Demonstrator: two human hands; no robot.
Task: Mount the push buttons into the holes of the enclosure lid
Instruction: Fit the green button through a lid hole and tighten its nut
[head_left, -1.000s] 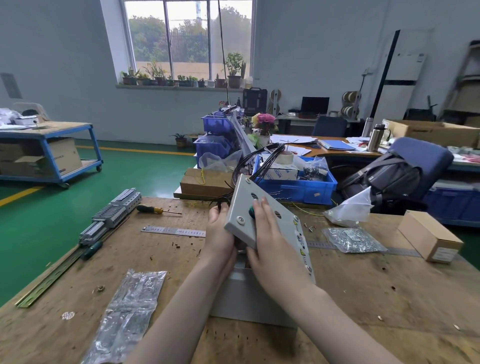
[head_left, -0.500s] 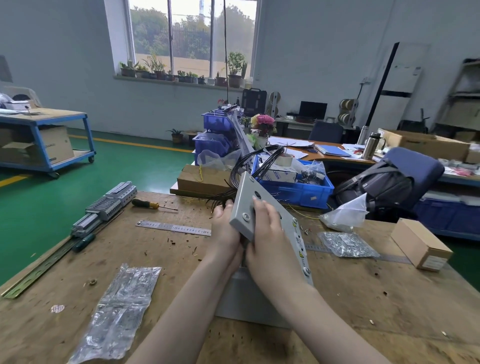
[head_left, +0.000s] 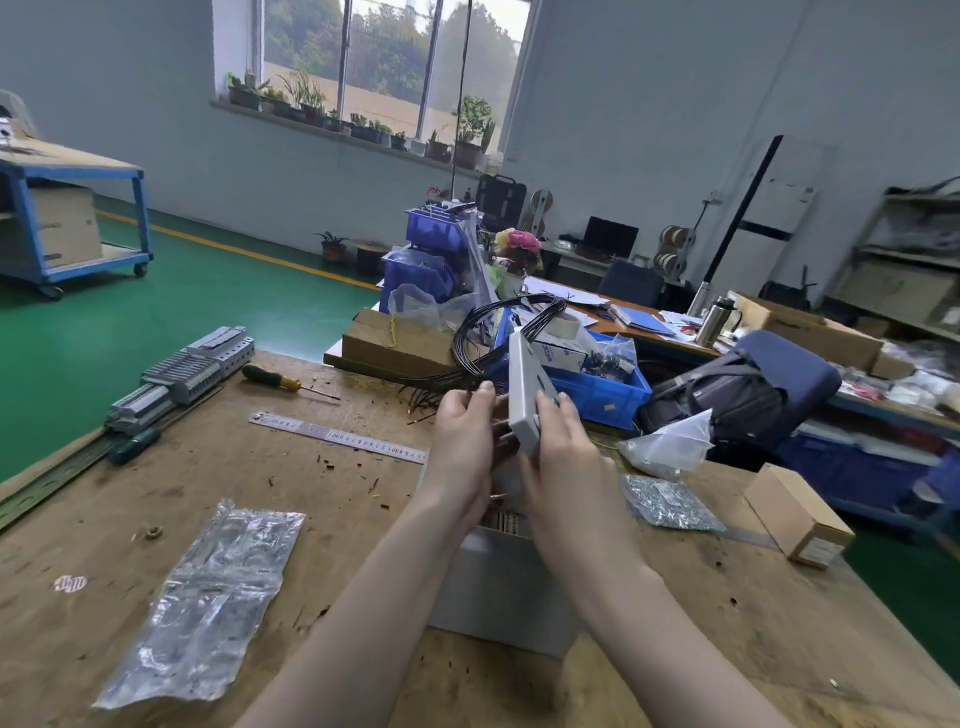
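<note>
I hold the grey enclosure lid (head_left: 523, 395) upright over the bench, turned almost edge-on to me. My right hand (head_left: 569, 457) grips its lower end, fingers spread on the front face. My left hand (head_left: 460, 441) is just left of the lid, thumb pointing up, its fingers reaching behind the panel where their tips are hidden. The push buttons on the face cannot be made out from this angle. The grey enclosure box (head_left: 498, 587) sits on the bench below my wrists.
The wooden bench (head_left: 337, 519) carries a steel ruler (head_left: 337, 435), two screwdrivers, a terminal-block rail (head_left: 182, 374) and a plastic bag (head_left: 208, 597) on the left. Black wires (head_left: 467, 343) and a blue bin (head_left: 602, 389) lie behind the lid. Parts bags (head_left: 667, 501) and a cardboard box (head_left: 797, 514) are on the right.
The lid has swung from facing me to nearly edge-on and risen a little. My left hand has come off its left edge and moved behind it. My view has shifted.
</note>
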